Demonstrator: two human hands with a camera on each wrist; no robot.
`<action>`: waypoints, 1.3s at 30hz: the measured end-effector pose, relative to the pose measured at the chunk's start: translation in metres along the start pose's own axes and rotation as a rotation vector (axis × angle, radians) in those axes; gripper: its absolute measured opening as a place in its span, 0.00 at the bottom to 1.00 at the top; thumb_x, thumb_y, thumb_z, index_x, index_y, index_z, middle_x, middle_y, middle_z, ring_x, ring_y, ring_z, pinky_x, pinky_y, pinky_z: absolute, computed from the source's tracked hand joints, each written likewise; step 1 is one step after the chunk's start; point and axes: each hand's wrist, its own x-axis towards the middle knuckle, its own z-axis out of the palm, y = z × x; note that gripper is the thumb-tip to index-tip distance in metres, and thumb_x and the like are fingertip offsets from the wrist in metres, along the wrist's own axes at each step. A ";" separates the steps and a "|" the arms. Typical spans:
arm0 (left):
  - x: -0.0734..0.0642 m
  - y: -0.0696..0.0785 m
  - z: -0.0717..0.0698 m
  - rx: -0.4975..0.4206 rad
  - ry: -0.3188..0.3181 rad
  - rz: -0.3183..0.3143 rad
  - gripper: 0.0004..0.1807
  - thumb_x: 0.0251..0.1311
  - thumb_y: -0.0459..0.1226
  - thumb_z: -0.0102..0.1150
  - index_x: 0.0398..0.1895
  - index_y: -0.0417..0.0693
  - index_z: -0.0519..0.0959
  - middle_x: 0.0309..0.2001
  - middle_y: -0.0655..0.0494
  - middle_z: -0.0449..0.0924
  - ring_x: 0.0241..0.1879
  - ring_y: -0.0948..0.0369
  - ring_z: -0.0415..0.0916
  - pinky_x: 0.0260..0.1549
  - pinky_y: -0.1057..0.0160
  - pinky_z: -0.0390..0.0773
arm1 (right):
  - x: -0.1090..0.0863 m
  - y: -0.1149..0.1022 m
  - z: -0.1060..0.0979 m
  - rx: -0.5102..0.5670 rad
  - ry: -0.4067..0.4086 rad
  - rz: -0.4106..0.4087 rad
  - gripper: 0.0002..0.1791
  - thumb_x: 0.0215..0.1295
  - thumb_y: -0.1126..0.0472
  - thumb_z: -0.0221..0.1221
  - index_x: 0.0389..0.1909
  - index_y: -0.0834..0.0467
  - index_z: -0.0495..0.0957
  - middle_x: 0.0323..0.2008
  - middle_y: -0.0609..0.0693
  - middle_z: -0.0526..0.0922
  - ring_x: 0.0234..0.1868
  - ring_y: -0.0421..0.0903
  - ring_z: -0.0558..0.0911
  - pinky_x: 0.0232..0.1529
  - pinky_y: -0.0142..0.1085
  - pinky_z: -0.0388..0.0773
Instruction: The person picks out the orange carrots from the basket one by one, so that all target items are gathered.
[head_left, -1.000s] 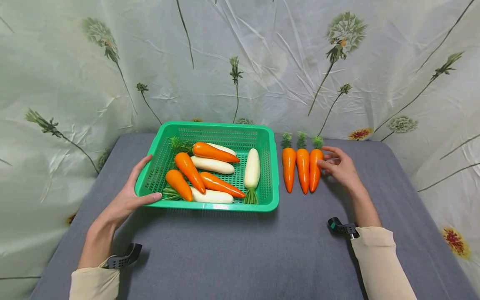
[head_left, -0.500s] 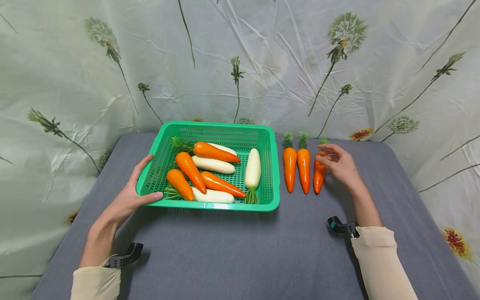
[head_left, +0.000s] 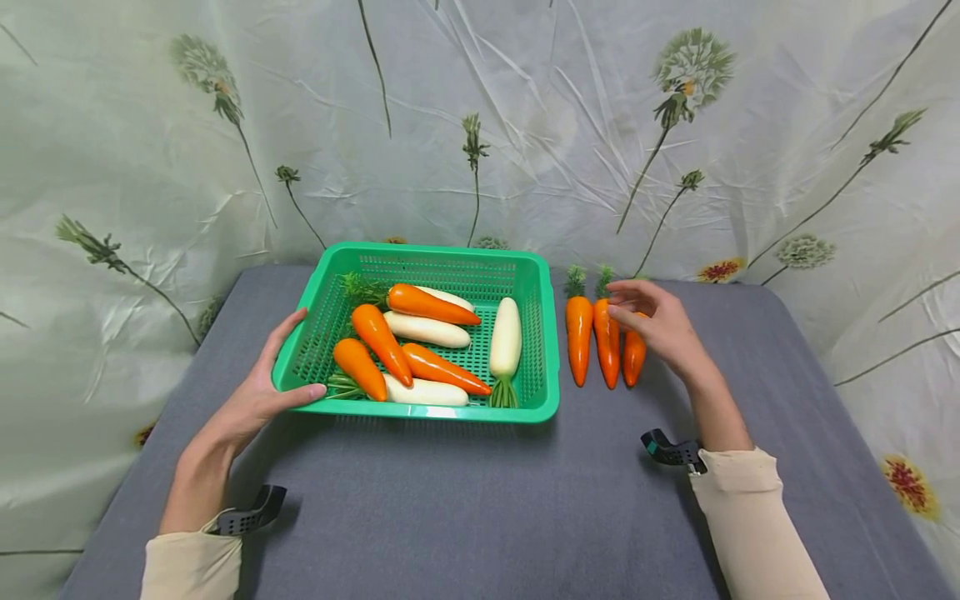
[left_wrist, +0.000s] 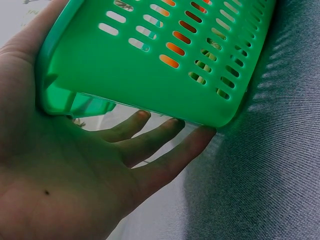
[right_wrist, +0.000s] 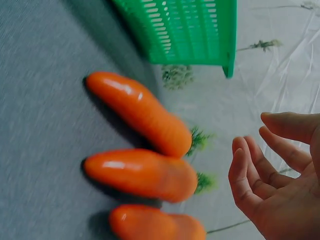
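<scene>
At its left corner the green plastic basket (head_left: 551, 350) is held by my left hand (head_left: 251, 400), thumb over the front rim. In the left wrist view, several fingertips touch the basket's outer wall (left_wrist: 150, 75). Inside lie several orange carrots (head_left: 431, 305) and white radishes (head_left: 504, 337). Right of the basket, a left carrot (head_left: 579, 340), a middle carrot (head_left: 607, 354) and a right carrot (head_left: 634, 358) lie side by side, tips toward me. My right hand (head_left: 660, 325) hovers over the right carrot's top, fingertips near the middle one. It holds nothing; the right wrist view shows a gap between its fingers and the carrots.
A grey cloth (head_left: 465, 517) covers the table. Behind it hangs a pale curtain (head_left: 525, 125) printed with dandelions, close to the basket's back edge. Black straps (head_left: 247, 512) sit at both wrists.
The right carrot shifted slightly right under my right hand, opening a gap from the middle one. Since then the hand has come off it and moved left. My left hand and the basket stay put.
</scene>
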 end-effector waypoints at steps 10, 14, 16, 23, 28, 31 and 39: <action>-0.001 0.000 0.000 0.005 0.000 0.008 0.57 0.66 0.36 0.66 0.83 0.82 0.38 0.83 0.46 0.38 0.68 0.63 0.55 0.52 0.78 0.65 | 0.003 -0.024 0.015 0.037 -0.051 -0.049 0.22 0.75 0.59 0.62 0.66 0.60 0.77 0.58 0.66 0.80 0.51 0.36 0.81 0.50 0.28 0.81; 0.000 -0.001 0.000 0.011 0.004 0.010 0.57 0.66 0.36 0.66 0.83 0.82 0.38 0.82 0.46 0.39 0.68 0.62 0.55 0.52 0.77 0.65 | 0.003 -0.032 0.020 0.036 -0.071 -0.053 0.22 0.75 0.58 0.63 0.66 0.59 0.77 0.59 0.65 0.81 0.52 0.38 0.80 0.51 0.26 0.78; 0.000 -0.001 0.000 0.013 0.006 0.009 0.57 0.66 0.36 0.67 0.83 0.82 0.38 0.82 0.46 0.39 0.68 0.62 0.55 0.52 0.77 0.65 | 0.004 -0.035 0.023 0.031 -0.083 -0.061 0.22 0.75 0.57 0.63 0.65 0.58 0.77 0.58 0.63 0.82 0.52 0.41 0.81 0.51 0.28 0.79; 0.000 -0.001 0.000 0.017 0.007 0.013 0.58 0.66 0.36 0.67 0.83 0.82 0.38 0.83 0.45 0.38 0.68 0.63 0.55 0.52 0.77 0.65 | 0.005 -0.044 0.035 0.059 -0.126 -0.116 0.21 0.74 0.60 0.62 0.65 0.60 0.77 0.57 0.61 0.82 0.51 0.42 0.81 0.51 0.30 0.79; 0.000 -0.001 0.000 0.021 0.006 0.013 0.58 0.66 0.36 0.67 0.83 0.82 0.38 0.83 0.45 0.37 0.69 0.62 0.54 0.52 0.78 0.65 | 0.005 -0.053 0.046 0.094 -0.157 -0.136 0.21 0.73 0.62 0.64 0.64 0.61 0.78 0.58 0.60 0.82 0.53 0.47 0.82 0.52 0.33 0.81; 0.000 0.000 0.000 0.022 0.006 0.015 0.58 0.66 0.36 0.67 0.83 0.82 0.38 0.83 0.45 0.37 0.69 0.61 0.54 0.52 0.77 0.65 | 0.006 -0.057 0.052 0.106 -0.174 -0.139 0.22 0.73 0.62 0.64 0.64 0.62 0.77 0.59 0.60 0.82 0.54 0.51 0.82 0.52 0.35 0.81; -0.002 -0.001 0.000 0.023 0.008 0.018 0.58 0.66 0.36 0.66 0.83 0.81 0.37 0.82 0.44 0.39 0.66 0.64 0.56 0.52 0.77 0.66 | 0.005 -0.067 0.064 0.121 -0.205 -0.154 0.20 0.73 0.62 0.63 0.63 0.60 0.78 0.61 0.61 0.81 0.56 0.55 0.82 0.53 0.40 0.82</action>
